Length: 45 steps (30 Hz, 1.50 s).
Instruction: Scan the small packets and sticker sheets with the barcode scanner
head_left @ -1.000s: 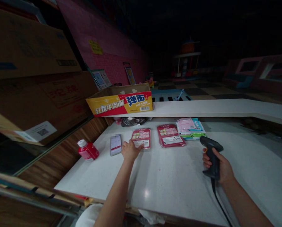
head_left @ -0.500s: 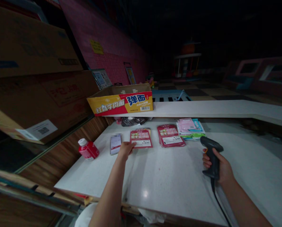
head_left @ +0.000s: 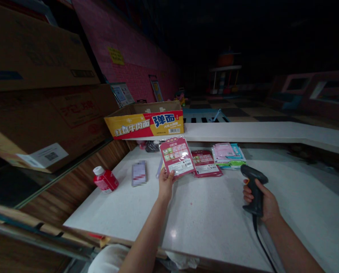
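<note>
White counter (head_left: 209, 216), red packet (head_left: 177, 156) beyond left hand (head_left: 166, 185) pinching its corner, right hand (head_left: 269, 203) gripping scanner (head_left: 254, 191)

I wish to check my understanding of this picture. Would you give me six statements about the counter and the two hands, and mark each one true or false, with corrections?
1. The left hand grips a red packet. True.
2. The right hand is empty. False: it holds a dark scanner with a cord.
3. In the picture, the phone lies between the bottle and the left hand. True.
4. The bottle has no cap. False: a white cap is on it.
5. The yellow-and-red carton stands on the raised shelf. True.
6. The pink and blue packets lie to the left of the phone. False: they lie to its right.
</note>
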### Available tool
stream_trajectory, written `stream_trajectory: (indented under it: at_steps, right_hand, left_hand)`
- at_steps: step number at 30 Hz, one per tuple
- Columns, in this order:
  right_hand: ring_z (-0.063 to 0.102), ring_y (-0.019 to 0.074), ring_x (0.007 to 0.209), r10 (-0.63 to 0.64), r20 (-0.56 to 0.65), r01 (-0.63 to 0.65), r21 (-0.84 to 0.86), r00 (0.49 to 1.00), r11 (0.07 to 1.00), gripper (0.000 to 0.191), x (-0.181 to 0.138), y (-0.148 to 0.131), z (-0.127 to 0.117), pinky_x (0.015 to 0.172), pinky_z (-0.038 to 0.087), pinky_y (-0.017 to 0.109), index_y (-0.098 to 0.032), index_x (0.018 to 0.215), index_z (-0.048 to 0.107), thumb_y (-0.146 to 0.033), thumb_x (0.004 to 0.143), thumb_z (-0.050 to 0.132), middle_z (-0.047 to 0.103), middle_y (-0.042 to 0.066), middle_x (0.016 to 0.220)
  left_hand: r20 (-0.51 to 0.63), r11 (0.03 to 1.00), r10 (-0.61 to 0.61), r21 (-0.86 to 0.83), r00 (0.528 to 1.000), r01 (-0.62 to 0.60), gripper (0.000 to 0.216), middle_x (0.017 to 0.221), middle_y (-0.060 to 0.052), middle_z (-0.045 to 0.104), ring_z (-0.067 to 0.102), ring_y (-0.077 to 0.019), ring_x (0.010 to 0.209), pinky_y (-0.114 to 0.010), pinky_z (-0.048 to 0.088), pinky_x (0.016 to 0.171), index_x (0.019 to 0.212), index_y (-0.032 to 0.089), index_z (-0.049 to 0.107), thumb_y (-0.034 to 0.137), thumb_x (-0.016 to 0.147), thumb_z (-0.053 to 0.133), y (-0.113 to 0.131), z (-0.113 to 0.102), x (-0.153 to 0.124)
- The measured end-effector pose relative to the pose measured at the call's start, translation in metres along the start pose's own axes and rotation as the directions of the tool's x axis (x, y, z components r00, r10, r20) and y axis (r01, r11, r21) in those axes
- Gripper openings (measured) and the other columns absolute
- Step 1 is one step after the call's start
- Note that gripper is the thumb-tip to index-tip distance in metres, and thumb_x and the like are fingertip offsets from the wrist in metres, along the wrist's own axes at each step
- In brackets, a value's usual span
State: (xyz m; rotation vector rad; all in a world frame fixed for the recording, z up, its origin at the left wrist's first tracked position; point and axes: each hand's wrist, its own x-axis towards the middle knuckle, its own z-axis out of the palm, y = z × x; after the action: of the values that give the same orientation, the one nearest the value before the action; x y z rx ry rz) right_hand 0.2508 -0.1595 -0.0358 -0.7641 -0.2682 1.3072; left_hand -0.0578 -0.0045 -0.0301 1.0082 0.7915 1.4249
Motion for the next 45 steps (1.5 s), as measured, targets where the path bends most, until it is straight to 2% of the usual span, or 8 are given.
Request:
stream_trajectory:
  at_steps: [5, 12, 18, 25, 31, 37, 41, 45]
  right_hand:
    - [0.041, 0.0063, 0.043, -0.014, 0.002, 0.014, -0.042, 1.000, 0.999, 0.037, -0.001, 0.001, 0.003, 0.039, 0.039, 0.017, -0.016, 0.084, 0.065, -0.039, 0.063, 0.086, 0.051, -0.004, 0.056]
    - [0.042, 0.0069, 0.040, -0.018, 0.051, 0.030, -0.248, 0.999, 0.968, 0.039, -0.005, 0.008, 0.021, 0.036, 0.036, 0.018, -0.020, 0.085, 0.064, -0.045, 0.064, 0.085, 0.052, -0.005, 0.054]
    - [0.046, 0.0086, 0.036, 0.012, 0.083, 0.035, -0.530, 0.996, 0.847, 0.044, -0.025, 0.020, 0.062, 0.034, 0.035, 0.019, -0.020, 0.091, 0.063, -0.053, 0.068, 0.080, 0.056, -0.004, 0.053]
    - [0.053, 0.0133, 0.038, 0.046, 0.119, 0.046, -0.670, 0.992, 0.741, 0.045, -0.041, 0.041, 0.090, 0.035, 0.039, 0.023, -0.020, 0.088, 0.058, -0.057, 0.070, 0.076, 0.061, -0.003, 0.054]
    - [0.050, 0.0125, 0.035, 0.009, 0.094, 0.058, -0.690, 0.996, 0.721, 0.047, -0.041, 0.047, 0.093, 0.032, 0.038, 0.023, -0.021, 0.080, 0.056, -0.058, 0.065, 0.078, 0.057, -0.004, 0.049]
    - [0.049, 0.0115, 0.035, 0.004, 0.114, 0.076, -0.684, 0.993, 0.726, 0.045, -0.044, 0.045, 0.093, 0.032, 0.037, 0.022, -0.020, 0.081, 0.057, -0.057, 0.067, 0.078, 0.057, -0.004, 0.050]
    - [0.049, 0.0113, 0.035, 0.000, 0.086, 0.056, -0.647, 0.996, 0.761, 0.046, -0.034, 0.035, 0.080, 0.032, 0.037, 0.022, -0.019, 0.085, 0.060, -0.056, 0.066, 0.079, 0.058, -0.004, 0.051]
    - [0.047, 0.0103, 0.036, -0.033, 0.044, 0.051, -0.509, 0.998, 0.859, 0.047, -0.018, 0.018, 0.053, 0.033, 0.036, 0.021, -0.019, 0.093, 0.063, -0.054, 0.066, 0.080, 0.058, -0.003, 0.053]
  left_hand:
    - [0.029, 1.000, 0.022, 0.004, 0.999, -0.022, 0.057, 0.116, -0.013, 0.071, 0.069, -0.0272, 0.102, -0.042, 0.058, 0.088, 0.109, 0.017, 0.059, 0.050, 0.067, 0.081, -0.022, 0.010, -0.002]
    - [0.040, 0.998, 0.057, 0.036, 0.998, -0.058, 0.057, 0.115, -0.014, 0.070, 0.067, -0.0283, 0.107, -0.044, 0.053, 0.095, 0.108, 0.015, 0.061, 0.051, 0.068, 0.079, -0.029, 0.007, -0.002]
    - [0.046, 0.997, 0.079, 0.006, 0.996, -0.079, 0.055, 0.114, -0.013, 0.070, 0.068, -0.0276, 0.105, -0.044, 0.053, 0.094, 0.107, 0.015, 0.060, 0.051, 0.069, 0.078, -0.029, 0.007, -0.002]
    - [0.040, 0.996, 0.089, 0.003, 0.995, -0.089, 0.054, 0.112, -0.012, 0.070, 0.067, -0.0271, 0.106, -0.044, 0.053, 0.096, 0.105, 0.016, 0.060, 0.052, 0.069, 0.078, -0.029, 0.007, -0.002]
    - [0.018, 0.998, 0.057, 0.032, 0.998, -0.057, 0.054, 0.114, -0.011, 0.069, 0.067, -0.0251, 0.105, -0.043, 0.054, 0.093, 0.109, 0.017, 0.060, 0.051, 0.071, 0.076, -0.027, 0.007, -0.004]
    - [0.030, 0.997, 0.077, 0.007, 0.997, -0.078, 0.056, 0.114, -0.014, 0.070, 0.065, -0.0287, 0.110, -0.044, 0.052, 0.096, 0.105, 0.015, 0.060, 0.053, 0.068, 0.078, -0.027, 0.008, -0.004]
    - [0.019, 0.997, 0.080, -0.001, 0.997, -0.080, 0.056, 0.114, -0.014, 0.070, 0.067, -0.0290, 0.108, -0.045, 0.053, 0.097, 0.105, 0.015, 0.060, 0.052, 0.068, 0.079, -0.027, 0.007, -0.004]
    - [0.022, 0.997, 0.077, -0.001, 0.997, -0.077, 0.054, 0.114, -0.014, 0.071, 0.068, -0.0289, 0.106, -0.044, 0.054, 0.095, 0.104, 0.015, 0.061, 0.051, 0.068, 0.079, -0.023, 0.009, -0.006]
